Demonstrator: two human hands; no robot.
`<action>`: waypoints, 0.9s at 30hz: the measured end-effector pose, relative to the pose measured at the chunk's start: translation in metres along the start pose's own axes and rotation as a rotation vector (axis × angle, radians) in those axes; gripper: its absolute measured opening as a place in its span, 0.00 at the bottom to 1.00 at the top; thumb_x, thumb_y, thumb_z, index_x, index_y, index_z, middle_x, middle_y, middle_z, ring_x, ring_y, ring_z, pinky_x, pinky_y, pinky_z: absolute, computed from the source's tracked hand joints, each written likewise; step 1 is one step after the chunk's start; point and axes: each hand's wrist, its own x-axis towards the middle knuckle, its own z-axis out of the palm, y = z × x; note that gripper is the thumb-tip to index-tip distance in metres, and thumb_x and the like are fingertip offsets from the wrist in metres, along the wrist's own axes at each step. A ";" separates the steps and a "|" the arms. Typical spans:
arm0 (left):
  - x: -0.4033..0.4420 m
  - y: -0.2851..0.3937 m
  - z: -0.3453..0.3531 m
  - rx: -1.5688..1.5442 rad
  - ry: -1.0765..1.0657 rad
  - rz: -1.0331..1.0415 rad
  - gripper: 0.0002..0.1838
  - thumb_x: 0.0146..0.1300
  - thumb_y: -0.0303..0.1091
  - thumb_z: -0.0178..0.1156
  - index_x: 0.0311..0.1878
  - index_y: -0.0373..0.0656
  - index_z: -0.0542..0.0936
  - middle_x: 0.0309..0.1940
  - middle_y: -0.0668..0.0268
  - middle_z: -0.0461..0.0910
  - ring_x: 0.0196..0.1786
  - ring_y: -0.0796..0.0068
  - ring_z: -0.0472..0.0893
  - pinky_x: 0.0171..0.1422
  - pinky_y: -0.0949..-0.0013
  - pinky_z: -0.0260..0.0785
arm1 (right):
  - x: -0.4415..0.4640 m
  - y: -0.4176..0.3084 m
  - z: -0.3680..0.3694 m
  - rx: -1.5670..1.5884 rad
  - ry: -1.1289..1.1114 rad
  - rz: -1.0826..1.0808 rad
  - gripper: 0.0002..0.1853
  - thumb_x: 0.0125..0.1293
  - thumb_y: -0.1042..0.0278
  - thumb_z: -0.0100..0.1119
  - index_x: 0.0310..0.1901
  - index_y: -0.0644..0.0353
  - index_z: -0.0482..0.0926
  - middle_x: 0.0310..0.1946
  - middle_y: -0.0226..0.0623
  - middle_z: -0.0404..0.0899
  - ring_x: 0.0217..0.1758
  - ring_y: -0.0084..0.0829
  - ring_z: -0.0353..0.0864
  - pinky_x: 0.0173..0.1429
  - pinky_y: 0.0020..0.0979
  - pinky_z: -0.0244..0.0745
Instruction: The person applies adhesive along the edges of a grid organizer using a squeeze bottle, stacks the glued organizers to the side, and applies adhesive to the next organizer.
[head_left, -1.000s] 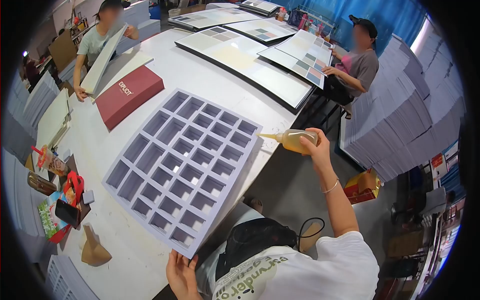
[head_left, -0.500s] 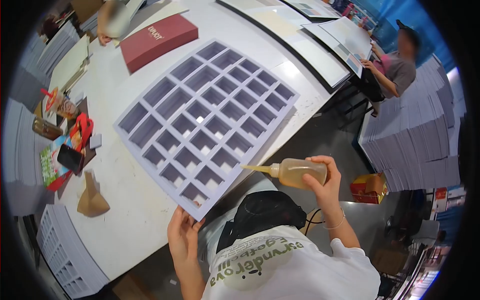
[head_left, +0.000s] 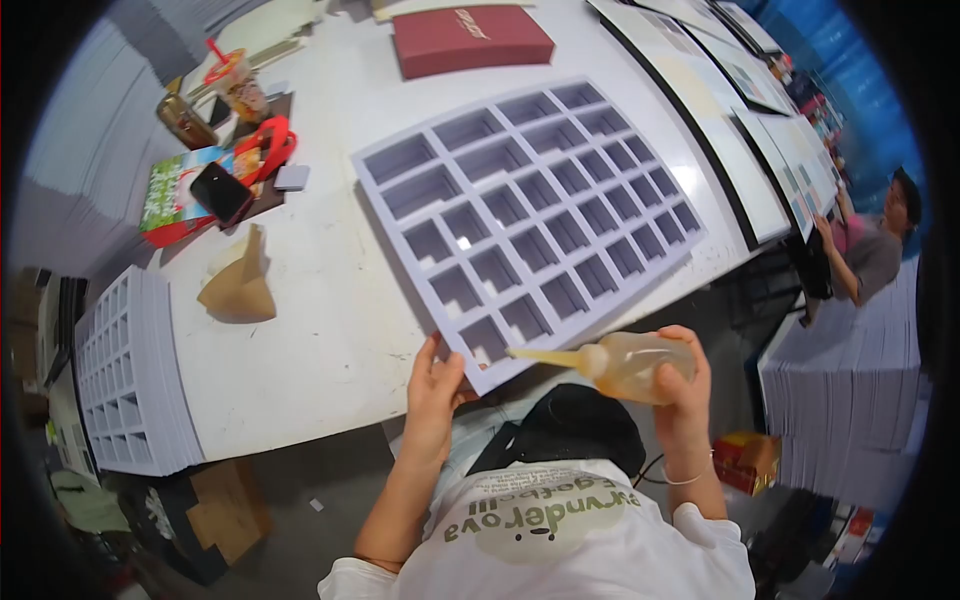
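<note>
A pale lavender-grey divided tray (head_left: pixel 400 245) with many rectangular compartments lies on the white table, its near corner by the table's front edge. My left hand (head_left: pixel 435 388) grips that near corner, thumb on the outer side and the other fingers partly hidden beneath. In my right hand (head_left: pixel 688 400) is a translucent squeeze bottle (head_left: pixel 632 366) holding yellowish liquid, fingers wrapped round its body. The bottle is tipped sideways with its long yellow nozzle pointing left, the tip over the tray's near edge. Whether the tip touches the tray I cannot tell.
A dark red box (head_left: pixel 472 42) lies behind the tray. On the table's left are a phone (head_left: pixel 221 193), a drink cup (head_left: pixel 238 88) and a folded brown paper piece (head_left: pixel 240 288). Stacked divided trays (head_left: pixel 150 380) stand at the left edge. A co-worker (head_left: pixel 870 250) handles boards at right.
My view has turned left, so the table's things appear further right. The tray looks turned clockwise in view. The nozzle stays by its near edge, and my left hand still holds the corner.
</note>
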 end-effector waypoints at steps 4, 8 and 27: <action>0.010 0.004 -0.011 0.112 0.005 0.032 0.38 0.66 0.36 0.62 0.73 0.33 0.57 0.43 0.62 0.81 0.39 0.77 0.81 0.37 0.74 0.75 | 0.034 -0.029 -0.001 -0.082 -0.016 -0.087 0.27 0.56 0.66 0.71 0.56 0.62 0.72 0.47 0.37 0.77 0.52 0.29 0.79 0.59 0.31 0.74; 0.016 0.051 -0.069 0.306 -0.058 -0.041 0.34 0.63 0.40 0.60 0.70 0.35 0.66 0.48 0.58 0.81 0.47 0.67 0.83 0.51 0.65 0.78 | 0.078 -0.070 0.019 -0.180 -0.140 -0.178 0.26 0.57 0.67 0.69 0.56 0.63 0.72 0.47 0.38 0.77 0.51 0.30 0.79 0.58 0.31 0.75; 0.007 -0.006 -0.076 1.080 0.989 0.960 0.23 0.65 0.32 0.58 0.60 0.29 0.73 0.57 0.48 0.75 0.62 0.48 0.72 0.67 0.51 0.61 | 0.320 0.017 0.226 -0.445 -0.367 -0.567 0.25 0.57 0.65 0.73 0.53 0.65 0.73 0.41 0.40 0.79 0.43 0.27 0.79 0.44 0.27 0.77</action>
